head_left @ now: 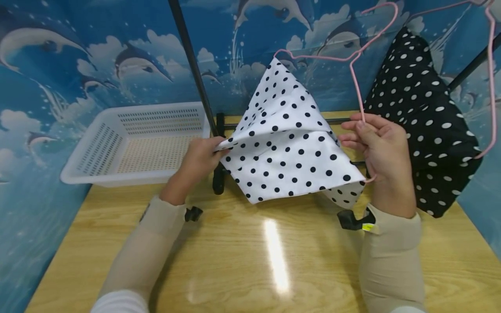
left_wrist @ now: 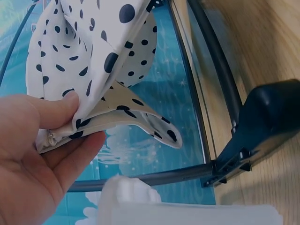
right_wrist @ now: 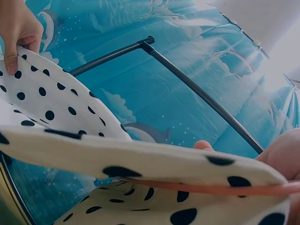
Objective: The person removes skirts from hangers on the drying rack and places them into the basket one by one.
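A white cloth piece [head_left: 289, 165] with black dots hangs partly over a pink hanger [head_left: 325, 57] above the table. My left hand [head_left: 199, 158] pinches the cloth's left edge between thumb and fingers; the left wrist view shows this hand [left_wrist: 28, 145] gripping the folded border. On the other side, my right hand [head_left: 385, 150] pinches the slanting arm of the hanger. One end of that arm reaches under the cloth's right corner, and in the right wrist view the pink wire [right_wrist: 229, 189] runs between two layers of cloth.
A white plastic basket [head_left: 113, 180] stands at the left back. Behind the cloth is a black rack [head_left: 193, 65]. At right hangs a black cloth piece [head_left: 426, 113] with white dots on another pink hanger [head_left: 492, 87]. The wooden table [head_left: 219, 265] meets a dolphin-print curtain [head_left: 129, 30].
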`<action>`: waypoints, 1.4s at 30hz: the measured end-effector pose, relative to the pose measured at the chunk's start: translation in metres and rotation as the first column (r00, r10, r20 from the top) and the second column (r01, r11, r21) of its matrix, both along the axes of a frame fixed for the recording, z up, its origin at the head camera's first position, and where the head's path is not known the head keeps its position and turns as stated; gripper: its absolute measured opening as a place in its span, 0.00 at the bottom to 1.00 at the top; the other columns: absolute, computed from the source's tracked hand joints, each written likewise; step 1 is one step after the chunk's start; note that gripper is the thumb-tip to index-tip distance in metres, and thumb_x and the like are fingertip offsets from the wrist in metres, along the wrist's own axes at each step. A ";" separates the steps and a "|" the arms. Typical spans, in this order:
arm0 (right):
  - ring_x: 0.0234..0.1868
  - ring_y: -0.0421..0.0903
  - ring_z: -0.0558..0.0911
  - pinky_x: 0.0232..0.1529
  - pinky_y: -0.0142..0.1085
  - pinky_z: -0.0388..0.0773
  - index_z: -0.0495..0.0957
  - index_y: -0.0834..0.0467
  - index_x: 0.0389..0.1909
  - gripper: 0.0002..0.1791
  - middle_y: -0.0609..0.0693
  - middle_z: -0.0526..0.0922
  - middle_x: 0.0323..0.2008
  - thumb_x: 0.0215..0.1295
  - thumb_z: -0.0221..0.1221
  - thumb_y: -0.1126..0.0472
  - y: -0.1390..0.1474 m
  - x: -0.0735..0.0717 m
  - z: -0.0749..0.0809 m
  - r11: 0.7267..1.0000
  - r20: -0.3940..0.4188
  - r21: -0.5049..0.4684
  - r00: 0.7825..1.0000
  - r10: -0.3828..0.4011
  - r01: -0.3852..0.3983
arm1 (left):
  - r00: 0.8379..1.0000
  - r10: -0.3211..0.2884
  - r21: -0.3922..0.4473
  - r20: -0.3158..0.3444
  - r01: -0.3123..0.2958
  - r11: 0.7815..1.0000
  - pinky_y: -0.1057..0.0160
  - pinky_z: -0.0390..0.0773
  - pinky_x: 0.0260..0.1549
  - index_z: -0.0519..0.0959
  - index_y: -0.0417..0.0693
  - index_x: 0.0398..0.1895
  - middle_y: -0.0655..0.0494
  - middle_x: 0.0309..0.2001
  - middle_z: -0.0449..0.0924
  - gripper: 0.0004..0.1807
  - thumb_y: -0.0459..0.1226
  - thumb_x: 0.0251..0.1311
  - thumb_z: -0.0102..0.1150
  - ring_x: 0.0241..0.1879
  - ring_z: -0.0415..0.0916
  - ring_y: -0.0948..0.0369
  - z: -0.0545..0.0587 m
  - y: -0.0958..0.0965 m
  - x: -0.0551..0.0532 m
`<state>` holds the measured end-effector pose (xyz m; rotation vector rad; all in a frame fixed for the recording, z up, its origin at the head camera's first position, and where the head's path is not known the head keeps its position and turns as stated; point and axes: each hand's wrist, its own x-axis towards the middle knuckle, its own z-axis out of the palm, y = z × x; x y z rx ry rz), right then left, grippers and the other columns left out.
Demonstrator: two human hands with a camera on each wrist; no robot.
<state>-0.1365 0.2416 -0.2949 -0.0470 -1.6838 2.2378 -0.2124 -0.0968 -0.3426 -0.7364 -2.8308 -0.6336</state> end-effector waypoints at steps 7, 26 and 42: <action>0.26 0.46 0.87 0.32 0.33 0.83 0.79 0.67 0.41 0.07 0.56 0.85 0.31 0.69 0.55 0.67 0.001 -0.001 -0.001 1.000 0.002 -0.014 1.000 -0.019 0.019 | 0.998 -0.048 0.009 -0.046 0.049 0.999 0.58 0.82 0.31 0.83 0.39 0.42 0.45 0.36 0.86 0.09 0.34 0.60 0.65 0.31 0.83 0.55 -0.001 0.000 0.010; 0.25 0.47 0.86 0.31 0.34 0.83 0.79 0.68 0.41 0.07 0.57 0.85 0.30 0.69 0.55 0.68 0.001 0.003 0.004 1.000 0.010 -0.016 1.000 0.019 -0.019 | 0.999 0.010 0.021 -0.042 -0.009 1.000 0.54 0.79 0.33 0.82 0.40 0.42 0.45 0.36 0.85 0.08 0.34 0.62 0.63 0.33 0.81 0.51 0.008 -0.014 0.008; 0.26 0.45 0.86 0.31 0.31 0.83 0.77 0.68 0.43 0.07 0.56 0.85 0.31 0.70 0.54 0.68 0.000 0.009 0.006 0.997 0.010 0.059 0.999 0.052 -0.052 | 0.997 0.031 -0.016 -0.074 -0.032 0.999 0.52 0.76 0.30 0.79 0.39 0.37 0.41 0.34 0.83 0.06 0.34 0.65 0.59 0.30 0.79 0.49 0.014 -0.041 -0.017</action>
